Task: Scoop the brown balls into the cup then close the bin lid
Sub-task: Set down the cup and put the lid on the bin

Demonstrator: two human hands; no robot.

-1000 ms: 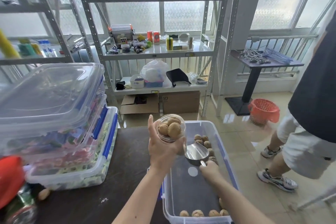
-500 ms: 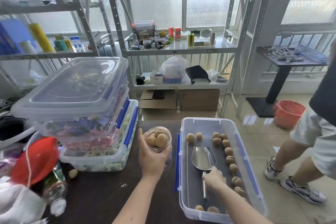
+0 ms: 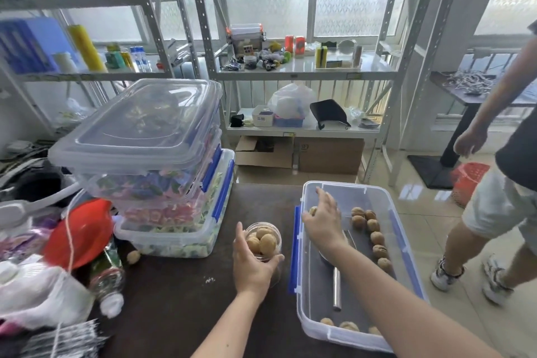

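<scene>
Two hands are in view. Nearest, the left hand (image 3: 252, 266) wraps its fingers (image 3: 274, 259) around the cup (image 3: 263, 241), which stands on the bench (image 3: 174, 299) heaped with brown balls (image 3: 263, 241). Beside it, the scoop (image 3: 336, 276) lies loose in the bin (image 3: 406, 244). Farther in, the right hand (image 3: 324, 222) hovers with fingers spread wide, holding nothing. Scooping appears finished; next, locate and fit the bin lid, not identifiable here.
</scene>
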